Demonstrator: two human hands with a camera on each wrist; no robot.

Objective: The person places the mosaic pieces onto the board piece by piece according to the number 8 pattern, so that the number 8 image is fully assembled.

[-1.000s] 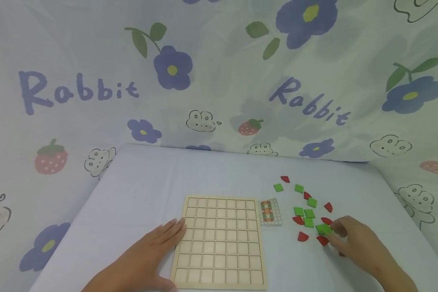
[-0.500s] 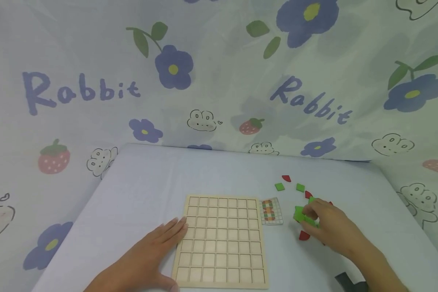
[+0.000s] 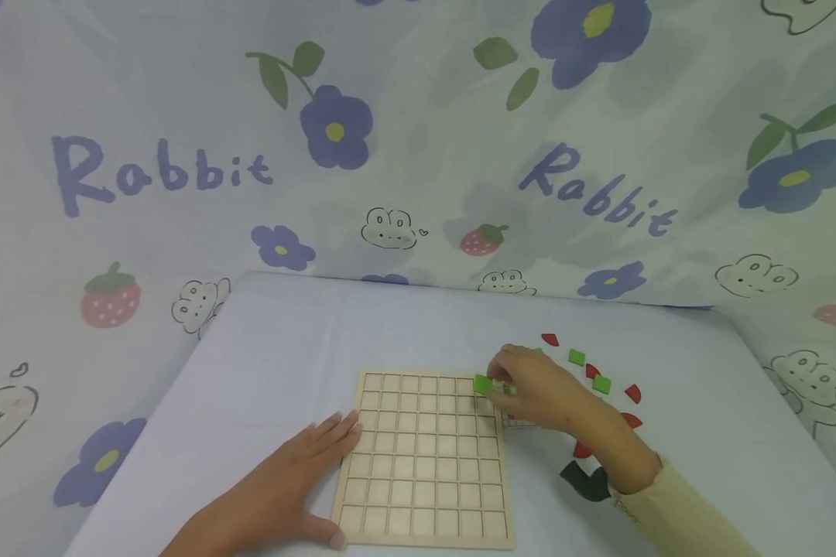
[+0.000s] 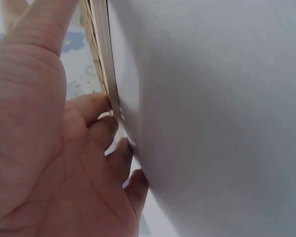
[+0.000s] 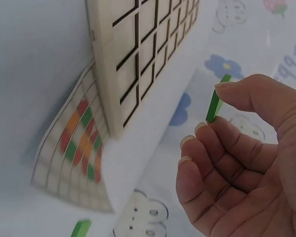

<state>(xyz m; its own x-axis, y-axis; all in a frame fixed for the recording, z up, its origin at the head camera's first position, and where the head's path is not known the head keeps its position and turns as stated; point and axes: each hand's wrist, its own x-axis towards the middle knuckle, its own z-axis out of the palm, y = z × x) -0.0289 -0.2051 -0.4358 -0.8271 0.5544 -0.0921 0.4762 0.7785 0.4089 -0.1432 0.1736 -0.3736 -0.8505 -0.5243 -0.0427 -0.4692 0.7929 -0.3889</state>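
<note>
Right hand (image 3: 529, 391): I'm pinching a flat green square tile (image 3: 483, 384) between thumb and fingertip, edge-on, over the pale wooden grid board's (image 3: 423, 456) far-right cells.
Left hand (image 3: 279, 491): lying flat, fingers straight, bracing the board's left edge so it can't slide.

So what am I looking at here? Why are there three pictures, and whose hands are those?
They are one person's two hands, filmed by three cameras at once. The big picture comes from a camera on the head, looking down at a table. The other two come from cameras on each wrist. On the table lies a wooden grid board, a small pattern card beside it, and loose green and red tiles. The left hand rests flat against the board's edge. The right hand pinches a green tile in its fingers, above the board's far right corner.
</note>
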